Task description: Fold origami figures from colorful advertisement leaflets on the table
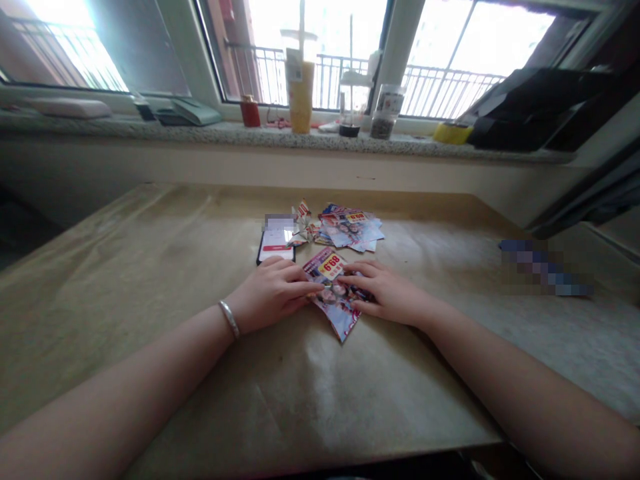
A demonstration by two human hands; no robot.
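A colourful printed leaflet with a yellow price patch lies on the table, its near end tapering to a point. My left hand, with a silver bangle at the wrist, has its fingers closed on the leaflet's left edge; what its thumb does underneath is hidden. Across the right side of the same sheet, my right hand rests with its fingers spread. Just beyond are a pile of similar leaflets and a folded paper shape. A phone with a lit screen lies beyond my left hand.
A shiny cloth covers the table. A dark flat item, blurred out, lies at the right. On the windowsill stand a tall yellow-filled cup, a red jar, clear containers and a black bag.
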